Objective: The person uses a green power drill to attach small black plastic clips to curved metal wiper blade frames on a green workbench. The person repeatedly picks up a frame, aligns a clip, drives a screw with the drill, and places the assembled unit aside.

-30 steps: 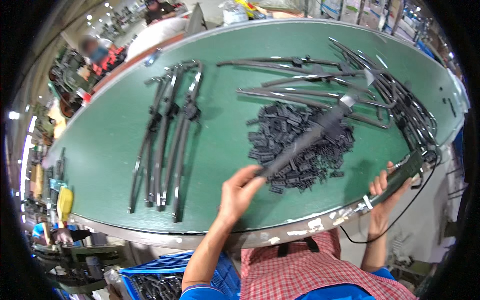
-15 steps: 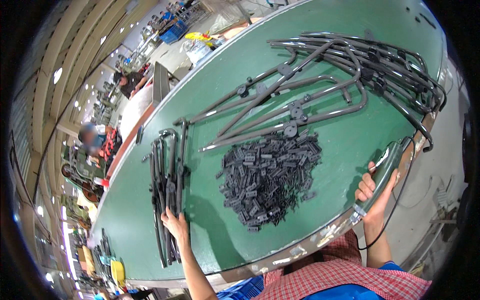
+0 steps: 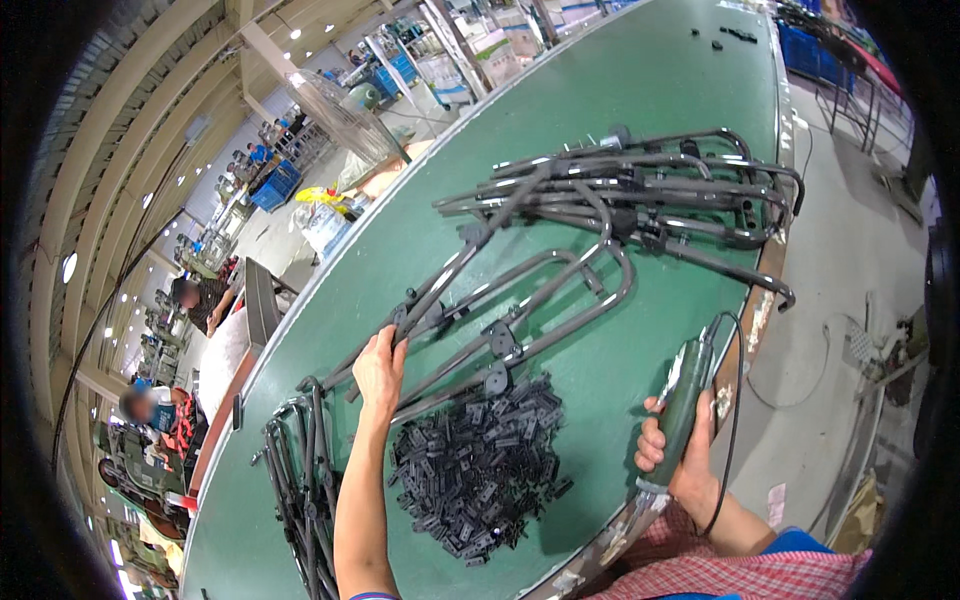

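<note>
My left hand (image 3: 379, 372) reaches over the table, its fingers closed on a bent dark metal tube frame (image 3: 470, 250). Another tube frame (image 3: 560, 325), with round black fittings, lies under and beside it. In my right hand (image 3: 690, 445) is a corded dark green electric screwdriver (image 3: 680, 405), held at the table's near edge; its tip is hidden. Between my hands sits a heap of small black plastic parts (image 3: 480, 465). To the left of my left forearm lies a bundle of dark tube frames (image 3: 305, 470).
More tube frames (image 3: 700, 190) are stacked toward the table's right edge. The green table (image 3: 600, 90) stretches away, with a few small black pieces (image 3: 738, 35) at its far end. A black cord (image 3: 738, 400) loops from the screwdriver. People sit at machines beyond the far edge.
My left hand has left the bundle of frames at the left and moved up to the frame in the middle. The view has shifted right. My right hand still holds the screwdriver.
</note>
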### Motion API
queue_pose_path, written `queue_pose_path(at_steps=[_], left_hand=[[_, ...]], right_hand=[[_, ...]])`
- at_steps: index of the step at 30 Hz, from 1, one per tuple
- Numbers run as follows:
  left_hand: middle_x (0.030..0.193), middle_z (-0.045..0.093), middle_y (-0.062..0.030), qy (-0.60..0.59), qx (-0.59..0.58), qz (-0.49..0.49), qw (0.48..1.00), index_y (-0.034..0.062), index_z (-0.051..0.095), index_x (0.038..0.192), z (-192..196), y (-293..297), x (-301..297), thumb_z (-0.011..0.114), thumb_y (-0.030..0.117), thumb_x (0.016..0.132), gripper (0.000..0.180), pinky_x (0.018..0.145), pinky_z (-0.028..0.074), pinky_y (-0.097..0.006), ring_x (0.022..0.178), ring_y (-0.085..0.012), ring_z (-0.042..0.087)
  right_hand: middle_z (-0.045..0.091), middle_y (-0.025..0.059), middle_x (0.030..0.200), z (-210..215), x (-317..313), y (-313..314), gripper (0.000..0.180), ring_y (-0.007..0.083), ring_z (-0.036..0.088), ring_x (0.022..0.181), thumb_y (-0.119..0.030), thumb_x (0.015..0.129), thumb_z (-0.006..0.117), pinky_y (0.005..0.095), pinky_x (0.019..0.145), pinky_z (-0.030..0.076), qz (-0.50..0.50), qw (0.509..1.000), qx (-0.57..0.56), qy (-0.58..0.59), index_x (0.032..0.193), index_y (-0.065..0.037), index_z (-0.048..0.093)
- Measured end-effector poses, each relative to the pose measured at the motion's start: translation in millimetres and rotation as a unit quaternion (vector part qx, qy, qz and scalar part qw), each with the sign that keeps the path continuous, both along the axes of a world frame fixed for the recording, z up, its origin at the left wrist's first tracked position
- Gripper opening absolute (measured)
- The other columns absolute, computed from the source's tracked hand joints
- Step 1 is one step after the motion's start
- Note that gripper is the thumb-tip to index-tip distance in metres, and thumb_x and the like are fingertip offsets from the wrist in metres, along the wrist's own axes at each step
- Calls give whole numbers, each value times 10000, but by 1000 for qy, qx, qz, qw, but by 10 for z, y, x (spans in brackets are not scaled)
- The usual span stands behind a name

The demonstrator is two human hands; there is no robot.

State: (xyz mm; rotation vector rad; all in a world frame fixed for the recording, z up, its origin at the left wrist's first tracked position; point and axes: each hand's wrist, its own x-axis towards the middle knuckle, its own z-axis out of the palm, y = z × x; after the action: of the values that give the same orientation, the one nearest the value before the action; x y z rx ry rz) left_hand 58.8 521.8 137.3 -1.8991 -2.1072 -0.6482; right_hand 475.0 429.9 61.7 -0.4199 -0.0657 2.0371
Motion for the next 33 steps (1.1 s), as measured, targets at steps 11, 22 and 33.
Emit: queue_pose_path(at_steps=[11,22,33], left_hand=[[1116,659,-162,-225,-109,-21,968,47,577,1248,-205,-2818,1314,693,40,795,468,831,513,-310,968,-262,666],[782,599,-127,-204,-226,-64,950,133,569,1256,-407,-3056,1658,668,130,836,431,623,486,-387,676,-303,588],[937,604,-130,-120,-161,-88,976,42,615,980,-392,-2006,1714,690,105,772,230,752,495,-400,888,-312,591]], right_hand=[[436,26,614,-110,26,-158,822,144,427,466,-775,844,297,310,475,400,37,976,191,101,1205,-62,492],[470,33,621,102,-424,-539,1021,153,458,455,-805,781,394,316,456,414,185,966,172,-57,1474,-80,205],[500,63,640,2,-404,-580,1047,174,500,484,-794,773,435,325,480,438,195,959,203,-43,1489,-82,160]])
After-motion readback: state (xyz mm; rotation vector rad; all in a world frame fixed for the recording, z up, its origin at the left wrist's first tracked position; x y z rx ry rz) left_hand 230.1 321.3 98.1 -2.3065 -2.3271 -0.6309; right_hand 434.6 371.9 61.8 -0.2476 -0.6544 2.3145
